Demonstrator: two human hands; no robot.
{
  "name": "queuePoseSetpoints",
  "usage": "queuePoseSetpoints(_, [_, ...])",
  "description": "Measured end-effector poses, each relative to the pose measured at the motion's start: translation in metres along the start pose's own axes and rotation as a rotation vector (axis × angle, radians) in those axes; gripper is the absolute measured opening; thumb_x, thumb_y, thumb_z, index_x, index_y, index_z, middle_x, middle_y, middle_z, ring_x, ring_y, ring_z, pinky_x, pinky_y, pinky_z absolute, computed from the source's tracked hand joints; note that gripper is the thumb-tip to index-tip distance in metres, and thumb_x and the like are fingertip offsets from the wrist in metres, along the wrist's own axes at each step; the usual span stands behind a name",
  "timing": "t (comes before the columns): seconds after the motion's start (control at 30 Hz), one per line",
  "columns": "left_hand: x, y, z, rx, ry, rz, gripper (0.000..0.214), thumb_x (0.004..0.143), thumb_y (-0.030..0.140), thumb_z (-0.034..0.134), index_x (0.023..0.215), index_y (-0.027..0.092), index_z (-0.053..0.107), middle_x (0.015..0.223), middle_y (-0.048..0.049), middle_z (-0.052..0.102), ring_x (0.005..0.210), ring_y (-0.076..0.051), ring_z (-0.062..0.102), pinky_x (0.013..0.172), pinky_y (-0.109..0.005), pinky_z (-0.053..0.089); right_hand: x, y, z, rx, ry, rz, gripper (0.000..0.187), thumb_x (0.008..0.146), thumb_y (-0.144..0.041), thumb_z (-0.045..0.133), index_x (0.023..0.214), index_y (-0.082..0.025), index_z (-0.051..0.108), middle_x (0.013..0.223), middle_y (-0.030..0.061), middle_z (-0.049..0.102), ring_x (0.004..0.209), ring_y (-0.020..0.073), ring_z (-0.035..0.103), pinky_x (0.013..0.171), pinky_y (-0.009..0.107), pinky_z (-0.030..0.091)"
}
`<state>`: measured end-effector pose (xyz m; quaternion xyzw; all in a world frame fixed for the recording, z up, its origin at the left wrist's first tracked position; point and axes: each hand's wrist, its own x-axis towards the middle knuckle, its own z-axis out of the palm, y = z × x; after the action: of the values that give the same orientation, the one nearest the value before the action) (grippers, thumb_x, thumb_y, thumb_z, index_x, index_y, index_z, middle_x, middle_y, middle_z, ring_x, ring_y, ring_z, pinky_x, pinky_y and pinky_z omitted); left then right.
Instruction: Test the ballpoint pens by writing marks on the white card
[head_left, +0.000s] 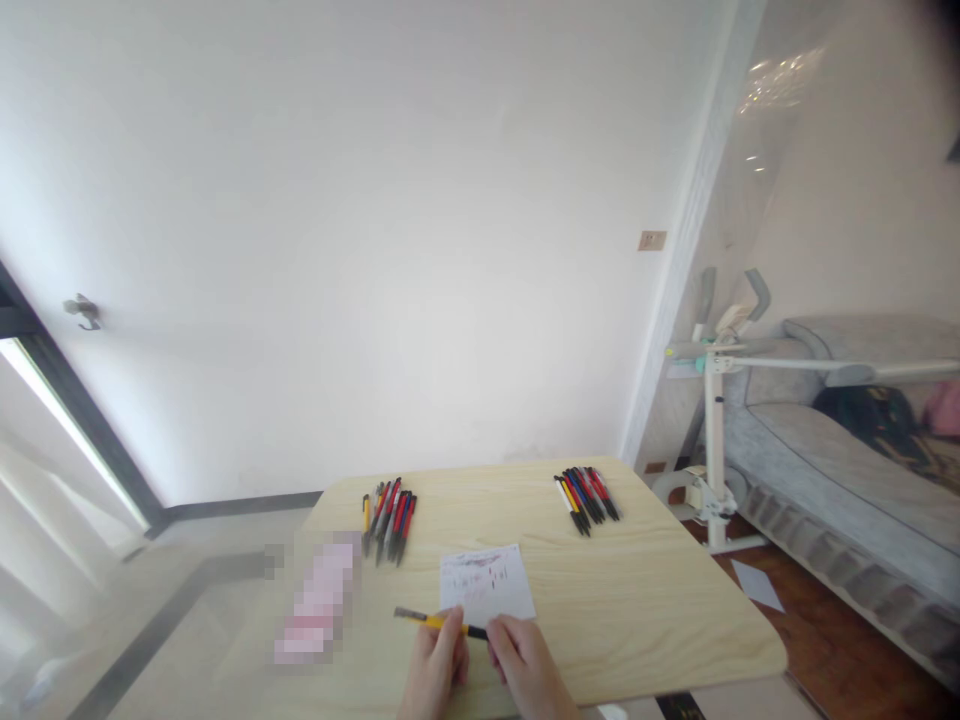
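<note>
A yellow pen [433,621] with a grey end and a black end lies across my two hands near the table's front edge. My left hand [437,660] is closed around its middle. The fingers of my right hand [525,660] pinch the black end. Just beyond my hands is a white sheet of paper [487,585] with dark and red pen marks; its lower edge is partly hidden by my hands. To the left lies a group of several pens [388,520] in yellow, grey, red and dark colours. Another group of several pens [585,500] lies at the back right.
The light wooden table [637,600] has rounded corners and stands before a white wall [450,250]. A blurred pink patch [319,600] covers something at the table's left side. An exercise machine [716,430] and a grey sofa [840,470] are to the right.
</note>
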<state>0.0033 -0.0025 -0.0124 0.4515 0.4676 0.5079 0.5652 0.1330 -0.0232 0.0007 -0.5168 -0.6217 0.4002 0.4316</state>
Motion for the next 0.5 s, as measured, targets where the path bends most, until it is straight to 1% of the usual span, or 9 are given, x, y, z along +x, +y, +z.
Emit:
queuePoseSetpoints(0.17, [-0.001,0.004,0.001,-0.020,0.004,-0.031,0.048,0.071,0.057,0.048,0.043,0.020,0.036,0.032,0.0092,0.026,0.030,-0.006,0.028,0.035,-0.021,0.024,0.001,0.002,0.001,0.003,0.001,0.013,0.045,0.087,-0.046,0.029,0.054,-0.019,0.042,0.046,-0.0054,0.036,0.047,0.0107,0.041,0.050,0.021,0.031])
queuePoseSetpoints(0.3, [-0.002,0.007,0.001,-0.007,0.006,-0.046,0.049,0.069,0.059,0.049,0.041,0.020,0.036,0.033,0.0082,0.028,0.031,-0.006,0.031,0.035,-0.021,0.026,0.002,0.001,0.000,-0.004,0.006,0.006,0.045,0.087,-0.046,0.030,0.053,-0.019,0.041,0.045,-0.0054,0.036,0.047,0.0105,0.041,0.049,0.021,0.031])
queuePoseSetpoints(0.5, [0.000,0.019,0.003,0.027,0.050,-0.057,0.053,0.062,0.065,0.050,0.038,0.020,0.036,0.029,0.0073,0.029,0.030,-0.007,0.033,0.034,-0.021,0.027,0.001,0.002,0.001,-0.010,0.005,0.001,0.044,0.087,-0.045,0.030,0.054,-0.019,0.042,0.045,-0.0056,0.036,0.046,0.0100,0.041,0.049,0.021,0.031])
